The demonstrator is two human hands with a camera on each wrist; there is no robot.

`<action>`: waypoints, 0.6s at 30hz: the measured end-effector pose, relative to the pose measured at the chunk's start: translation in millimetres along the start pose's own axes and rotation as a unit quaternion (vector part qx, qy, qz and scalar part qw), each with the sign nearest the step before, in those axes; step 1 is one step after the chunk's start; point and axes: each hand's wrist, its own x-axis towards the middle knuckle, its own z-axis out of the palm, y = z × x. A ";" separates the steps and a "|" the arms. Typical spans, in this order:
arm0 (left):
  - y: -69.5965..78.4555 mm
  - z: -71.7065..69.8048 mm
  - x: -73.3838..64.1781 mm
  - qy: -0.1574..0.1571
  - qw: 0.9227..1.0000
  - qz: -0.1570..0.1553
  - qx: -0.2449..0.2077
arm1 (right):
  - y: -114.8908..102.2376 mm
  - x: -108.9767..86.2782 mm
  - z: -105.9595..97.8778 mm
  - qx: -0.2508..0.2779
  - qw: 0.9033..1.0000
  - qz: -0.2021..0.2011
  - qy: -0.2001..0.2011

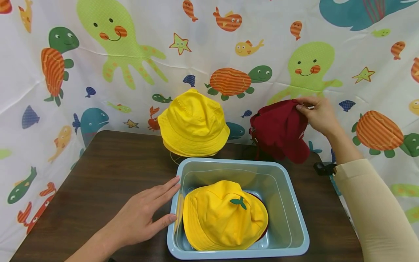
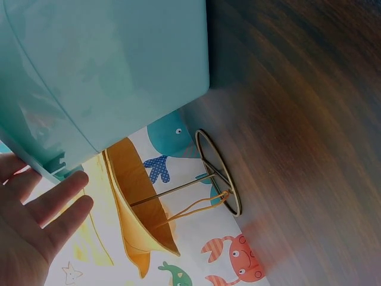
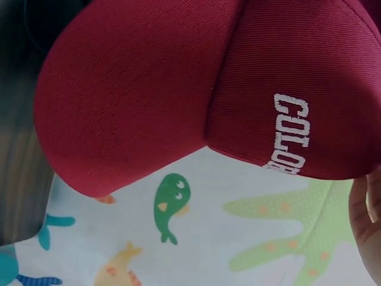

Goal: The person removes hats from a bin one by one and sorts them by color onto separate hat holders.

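My right hand (image 1: 317,114) pinches the top of a dark red baseball cap (image 1: 278,127) at the back right of the table. White embroidered letters show on the front of the cap (image 3: 292,131) in the right wrist view, and its brim points down. My left hand (image 1: 144,207) has its fingers extended, with the fingertips at the left rim of a light blue plastic bin (image 1: 296,214). Inside the bin lies a yellow hat (image 1: 226,218) with a green leaf-shaped sprout, partly covering something dark red beneath it. In the left wrist view, spread fingers (image 2: 65,199) meet the bin's rim.
Behind the bin, a yellow bucket hat (image 1: 194,125) sits on a thin wire stand (image 2: 217,173) with a round base. A cloth printed with sea animals (image 1: 203,47) hangs behind the dark wooden table (image 1: 124,171). The bin occupies the table's front middle.
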 end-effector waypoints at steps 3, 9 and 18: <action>-0.3 0.0 0.2 0.000 1.000 0.000 0.000 | 2.5 -0.1 3.5 -0.002 1.000 -0.008 0.001; -0.2 -0.2 -0.1 0.000 1.000 0.000 0.000 | 6.4 -0.7 8.9 -0.003 1.000 -0.022 0.004; 0.2 0.6 0.6 -0.004 1.000 -0.005 -0.001 | 9.2 -3.4 12.8 -0.006 1.000 -0.013 -0.004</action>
